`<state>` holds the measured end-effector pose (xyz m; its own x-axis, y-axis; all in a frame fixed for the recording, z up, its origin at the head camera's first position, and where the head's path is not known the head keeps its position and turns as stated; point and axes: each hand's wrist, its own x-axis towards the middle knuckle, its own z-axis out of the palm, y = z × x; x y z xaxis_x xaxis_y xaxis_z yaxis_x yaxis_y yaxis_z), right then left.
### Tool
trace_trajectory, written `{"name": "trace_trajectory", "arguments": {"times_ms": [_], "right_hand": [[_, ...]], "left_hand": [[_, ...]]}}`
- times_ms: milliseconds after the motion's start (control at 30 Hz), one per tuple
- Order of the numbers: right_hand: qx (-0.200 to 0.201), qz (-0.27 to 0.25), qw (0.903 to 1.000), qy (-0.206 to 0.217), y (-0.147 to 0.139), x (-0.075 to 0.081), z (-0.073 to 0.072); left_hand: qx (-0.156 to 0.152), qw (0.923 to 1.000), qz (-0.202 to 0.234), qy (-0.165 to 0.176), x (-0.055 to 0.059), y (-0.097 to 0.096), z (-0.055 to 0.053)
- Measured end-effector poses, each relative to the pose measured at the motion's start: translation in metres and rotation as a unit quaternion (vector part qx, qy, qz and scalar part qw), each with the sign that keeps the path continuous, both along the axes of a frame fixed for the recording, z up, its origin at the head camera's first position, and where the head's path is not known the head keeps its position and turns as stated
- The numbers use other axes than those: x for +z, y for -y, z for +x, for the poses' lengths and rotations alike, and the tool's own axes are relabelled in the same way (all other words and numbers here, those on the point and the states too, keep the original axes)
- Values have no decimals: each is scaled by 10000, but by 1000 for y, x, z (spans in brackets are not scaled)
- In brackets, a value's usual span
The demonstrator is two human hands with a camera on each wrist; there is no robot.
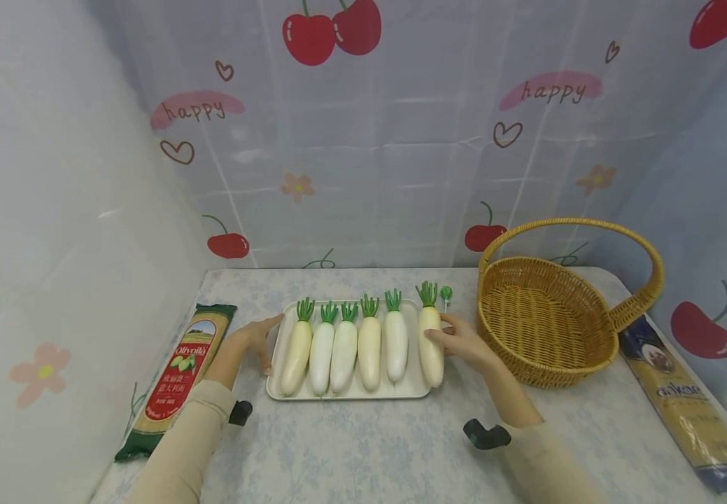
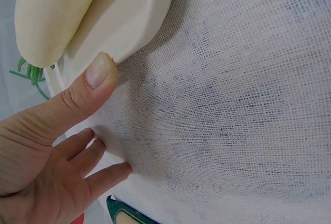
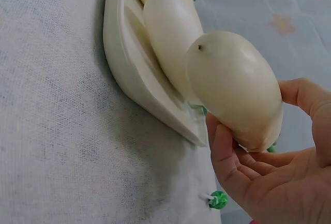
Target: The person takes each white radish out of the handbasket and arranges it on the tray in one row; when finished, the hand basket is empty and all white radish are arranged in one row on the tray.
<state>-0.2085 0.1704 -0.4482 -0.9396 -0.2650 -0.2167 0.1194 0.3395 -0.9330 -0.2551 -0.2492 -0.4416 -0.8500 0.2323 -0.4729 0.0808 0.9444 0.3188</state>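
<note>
My right hand point(image 1: 469, 343) grips a white radish point(image 3: 232, 84) with green stalks, its thumb on one side and its fingers on the other. This radish point(image 1: 431, 346) is over the right end of a cream tray point(image 1: 416, 392), raised above the rim in the right wrist view. Several other white radishes point(image 1: 369, 353) lie side by side on the tray, their green tops toward the back. At the tray's left end is my left hand point(image 1: 256, 341), holding nothing, fingers spread. Its thumb point(image 2: 98, 74) is right at the tray's rim in the left wrist view.
A wicker basket point(image 1: 546, 322) with a tall handle stands at the right. Beside it lies a long pasta packet point(image 1: 684, 399); a red-and-green pasta packet point(image 1: 180, 371) lies at the left. A green-wrapped lollipop point(image 1: 446, 294) is behind my right hand. Printed curtains enclose the table.
</note>
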Motion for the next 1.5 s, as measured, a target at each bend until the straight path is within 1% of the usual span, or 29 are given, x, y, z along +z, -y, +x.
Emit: {"name": "trace_trajectory", "arguments": {"times_ms": [67,267,400,567,867,1000,1167,1233,1333,1500], "right_hand": [[-55,21,10000,47,3,-2,-3],[-150,368,9992,-17,11,-10,-12],[-205,549,9983,-24,17,-14,-15],[-278,575,9980,-15,23,-17,-17],[-387,583,9975,-45,32,-16,-18],[-377,605,9974,-56,34,-16,-18],[-336,467,9983,-120,36,-16,-16],[-301,540,9979,-217,37,-15,-15],[-263,797,9956,-405,39,-14,-12],[-275,1315,9883,-727,42,-12,-8]], "left_hand": [[17,10000,12,0,0,0,0],[56,10000,51,30,2,-1,1],[62,10000,68,33,2,-2,1],[94,9999,89,39,3,-2,1],[110,9999,105,59,2,-2,0],[135,9999,63,67,2,-1,1],[203,9998,54,46,2,-1,3],[216,9997,58,52,1,-1,3],[244,9996,74,95,1,-2,2],[261,9995,13,157,2,-4,1]]}}
